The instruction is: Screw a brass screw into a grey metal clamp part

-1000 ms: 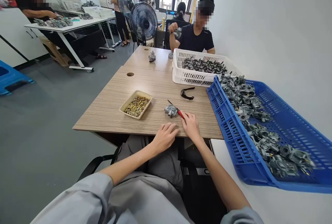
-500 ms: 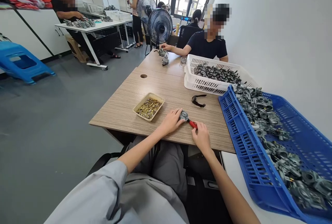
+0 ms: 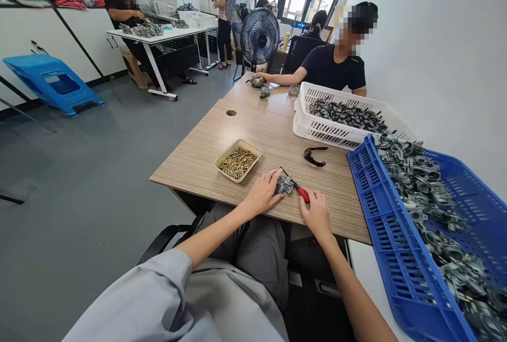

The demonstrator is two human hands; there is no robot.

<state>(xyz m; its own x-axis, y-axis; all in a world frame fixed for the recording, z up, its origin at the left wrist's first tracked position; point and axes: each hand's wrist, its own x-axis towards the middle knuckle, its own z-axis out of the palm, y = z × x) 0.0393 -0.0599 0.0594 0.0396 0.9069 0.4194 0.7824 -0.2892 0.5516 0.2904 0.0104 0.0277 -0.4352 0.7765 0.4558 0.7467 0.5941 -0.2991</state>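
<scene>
Red-handled tool [image 3: 303, 195] in closed right fingers [image 3: 313, 198]; since a second ago, newly holding the metal part [image 3: 284, 184] with half-curled left fingers [image 3: 271, 177] too, so apparently steadying it.

- Left hand [image 3: 264, 192] and right hand [image 3: 318, 212]: one each.
- Metal part [image 3: 285, 184], between these: one.
- Red-handled tool [image 3: 303, 194]: one.
- Shallow tray [image 3: 246, 146]: one.
- Brass-coloured pieces [image 3: 237, 164] inside: many, too small to count.
- Black strap [image 3: 315, 157]: one.
- Blue basket [image 3: 418, 310]: one.
- Grey castings [image 3: 420, 186] inside: dozens, overlapping, exact number unclear.
- White basket [image 3: 332, 132]: at least one.
- Dark parts [image 3: 348, 115] inside: many, overlapping.
- Castings at the table's far end [image 3: 264, 91]: two.
- Fans [image 3: 260, 36]: two.
- Blue stool [image 3: 43, 70]: one.
- Other people [image 3: 335, 65]: at least four.
</scene>
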